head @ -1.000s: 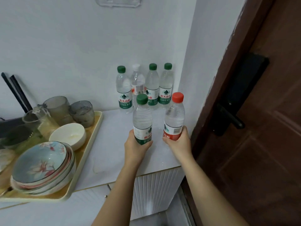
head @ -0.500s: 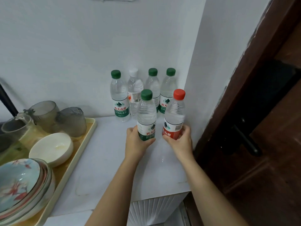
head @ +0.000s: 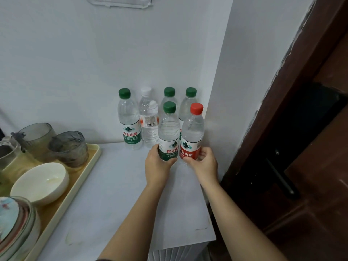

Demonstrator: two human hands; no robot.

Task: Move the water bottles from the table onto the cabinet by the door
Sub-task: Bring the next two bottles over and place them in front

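Compared with half a second ago, the green-capped bottle (head: 169, 132) and the red-capped bottle (head: 192, 135) are being held closer to the back row of bottles (head: 129, 121), and they are almost touching one another near the middle of the frame. Just below them, the green-capped one is being gripped low on its label by the left hand (head: 157, 165), with the fingers curled round it. The red-capped one, just to its right, is being gripped in the same way by the right hand (head: 204, 164). Both bottles are being kept upright, with the long axis pointing to the top of the frame, over the white cabinet top (head: 120, 194). Whether the bases are already resting on it cannot be told, because they are being hidden by the palms. Directly behind, higher in the frame, the back row is standing against the wall, with the door (head: 310, 185) at the right edge. It is judged that only a short lowering and a release are being asked for next, each hand being equally near to its own bottle.
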